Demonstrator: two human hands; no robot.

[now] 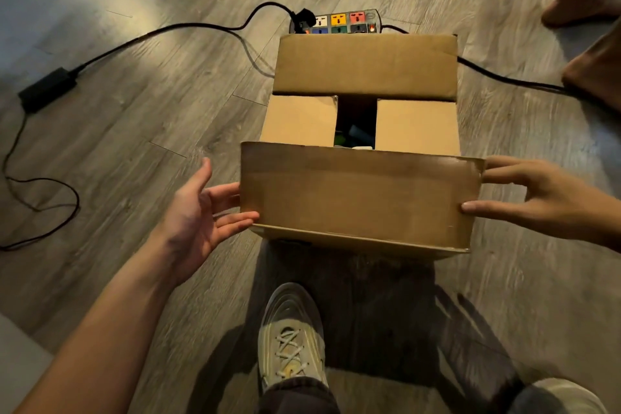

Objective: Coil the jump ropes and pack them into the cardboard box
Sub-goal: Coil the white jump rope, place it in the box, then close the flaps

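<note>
Cardboard box is sitting on the wood floor just ahead of a shoe, side flaps folded in, with left hand and right hand touching the near flap's ends, fingers straight and spread, and a power strip lying just behind.

Cardboard box on floor; left hand, right hand touching near flap ends, fingers straight.
</note>
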